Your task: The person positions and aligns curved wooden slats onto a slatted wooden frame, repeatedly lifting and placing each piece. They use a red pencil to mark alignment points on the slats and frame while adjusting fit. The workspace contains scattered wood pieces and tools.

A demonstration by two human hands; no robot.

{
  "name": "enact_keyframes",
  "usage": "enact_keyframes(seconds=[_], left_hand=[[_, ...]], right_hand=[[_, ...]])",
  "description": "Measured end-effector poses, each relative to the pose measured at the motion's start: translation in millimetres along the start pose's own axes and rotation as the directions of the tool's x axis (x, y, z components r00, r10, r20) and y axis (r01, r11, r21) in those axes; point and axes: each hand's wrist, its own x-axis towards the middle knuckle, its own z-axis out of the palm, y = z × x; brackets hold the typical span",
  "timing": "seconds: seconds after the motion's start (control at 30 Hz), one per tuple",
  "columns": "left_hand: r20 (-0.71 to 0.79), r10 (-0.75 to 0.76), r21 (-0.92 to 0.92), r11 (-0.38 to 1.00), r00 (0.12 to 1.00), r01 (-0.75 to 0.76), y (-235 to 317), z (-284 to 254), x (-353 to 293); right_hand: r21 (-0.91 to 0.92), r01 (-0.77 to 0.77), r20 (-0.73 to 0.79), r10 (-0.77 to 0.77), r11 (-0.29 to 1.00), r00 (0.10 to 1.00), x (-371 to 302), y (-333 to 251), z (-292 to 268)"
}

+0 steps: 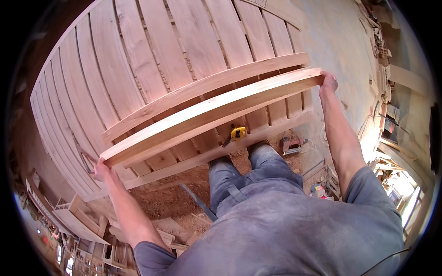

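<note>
Left hand (102,171) and right hand (328,82) were closed on opposite ends of a long pale board (212,109), each pinching it close to its tip; how far the fingers reached underneath could not be told. The board was over the near part of the slatted panel (198,37), and whether it touched the slats or hung just above them was unclear. A pale rail (205,86) lay across the same panel, just beside the board and farther from the panel's near edge. A yellow tape measure (238,133) sat at that near edge. With holds only at the two ends, the likeliest trouble seemed to be a tilt or twist: if one hand dropped sooner than the other, the board could roll over, knock the rail askew or mark the panel. The tape measure could also be pinned beneath the board if it came back toward the panel's near edge. The board's long axis ran crosswise to the panel's slats, roughly alongside the rail, one end toward the panel's left side and the other toward its right; a narrow, bright edge faced up, and a broader face turned toward the panel's near edge.
</note>
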Motion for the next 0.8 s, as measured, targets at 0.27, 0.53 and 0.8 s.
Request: enact_keyframes(seconds=[0.27,0.53,0.8], left_hand=[[0.056,0.046,0.200,0.978,0.997,-0.056,-22.8,4.9,-45.3],[-0.541,-0.215,0.168,0.919,0.813,0.355,15.2,150.9,-195.9],[0.195,-0.313,-0.342,0.867,0.929,0.364,-41.8,189.3,-281.2]], right_hand=[[-0.307,-0.013,0.033,0.024,0.952,0.999,3.2,10.8,-1.9],[-0.554,0.018,0.030,-0.002,0.832,1.000,3.8,21.8,13.1],[-0.450,-0.053,0.127,0.123,0.891,0.984,20.3,20.6,4.6]])
